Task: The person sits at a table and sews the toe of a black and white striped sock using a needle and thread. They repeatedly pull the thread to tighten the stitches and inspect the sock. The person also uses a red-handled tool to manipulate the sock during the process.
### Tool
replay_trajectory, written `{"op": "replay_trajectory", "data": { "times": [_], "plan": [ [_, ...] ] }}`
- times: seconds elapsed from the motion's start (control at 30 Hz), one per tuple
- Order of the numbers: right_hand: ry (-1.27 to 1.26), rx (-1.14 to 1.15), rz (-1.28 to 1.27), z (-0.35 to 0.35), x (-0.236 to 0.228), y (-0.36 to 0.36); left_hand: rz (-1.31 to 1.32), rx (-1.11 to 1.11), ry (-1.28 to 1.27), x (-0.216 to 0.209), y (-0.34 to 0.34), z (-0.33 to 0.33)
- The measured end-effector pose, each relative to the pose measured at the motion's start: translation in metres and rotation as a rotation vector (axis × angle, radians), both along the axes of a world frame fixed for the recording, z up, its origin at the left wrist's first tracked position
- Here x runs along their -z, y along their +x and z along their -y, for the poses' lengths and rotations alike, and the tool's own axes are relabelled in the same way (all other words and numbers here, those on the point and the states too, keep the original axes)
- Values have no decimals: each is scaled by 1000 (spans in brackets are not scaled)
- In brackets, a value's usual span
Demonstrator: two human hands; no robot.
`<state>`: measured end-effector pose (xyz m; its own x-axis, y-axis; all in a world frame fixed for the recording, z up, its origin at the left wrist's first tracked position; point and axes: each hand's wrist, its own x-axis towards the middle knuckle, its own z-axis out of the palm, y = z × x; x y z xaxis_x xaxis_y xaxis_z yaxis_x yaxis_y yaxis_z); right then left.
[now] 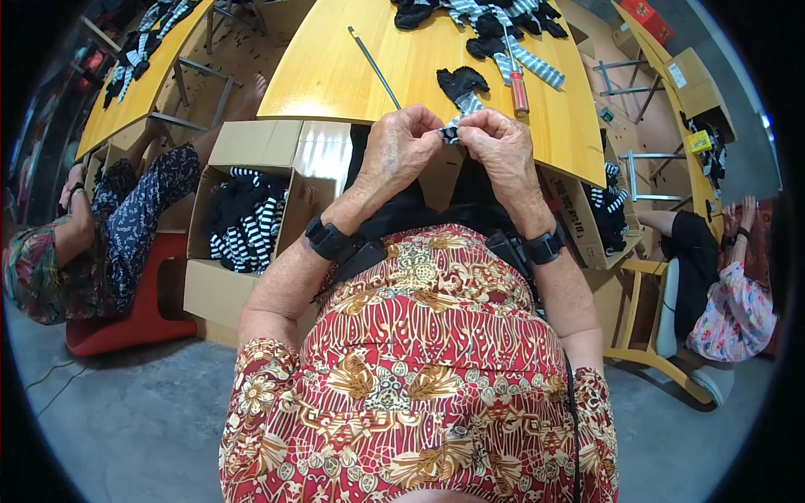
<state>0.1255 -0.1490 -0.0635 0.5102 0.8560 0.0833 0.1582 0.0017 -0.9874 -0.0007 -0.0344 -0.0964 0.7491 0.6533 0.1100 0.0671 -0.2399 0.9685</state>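
Note:
My left hand (pixel 401 151) and my right hand (pixel 501 152) meet at the table's near edge, fingers pinched together. Between the fingertips they grip the near end of a striped knit piece (pixel 469 103), sock-like, with grey and white bands. Its black part (pixel 461 81) lies crumpled on the table beyond. Just past my right hand is a tool with a red handle (pixel 519 94) and a thin metal shaft. A slim dark rod (pixel 374 67) lies slanting on the table, its near end by my left hand.
More striped and black knit pieces (pixel 495 25) are heaped at the far side of the yellow table (pixel 314 71). Open cardboard boxes of such pieces stand at my left (pixel 220 289) and right (pixel 573 220). One person (pixel 142 226) sits at left, another (pixel 734 310) at right.

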Motion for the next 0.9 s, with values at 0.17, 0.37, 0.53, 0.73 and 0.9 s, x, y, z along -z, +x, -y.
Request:
{"op": "replay_trajectory", "data": {
  "times": [0.17, 0.37, 0.53, 0.73, 0.9],
  "plan": [
    [62, -103, -225, 5, 2, 8, 47, 4, -56, -7, 4, -3],
    [55, -60, -99, 2, -3, 3, 190, 64, -334, -20, 3, 13],
    [73, -261, -347, 5, 7, 16, 12, 19, 71, -6, 8, -2],
    [56, -163, -123, 12, -15, 2, 129, 53, -139, -18, 8, 11],
    [3, -71, 212, 14, -17, 10, 184, 70, -103, -21, 8, 15]
  ]
}}
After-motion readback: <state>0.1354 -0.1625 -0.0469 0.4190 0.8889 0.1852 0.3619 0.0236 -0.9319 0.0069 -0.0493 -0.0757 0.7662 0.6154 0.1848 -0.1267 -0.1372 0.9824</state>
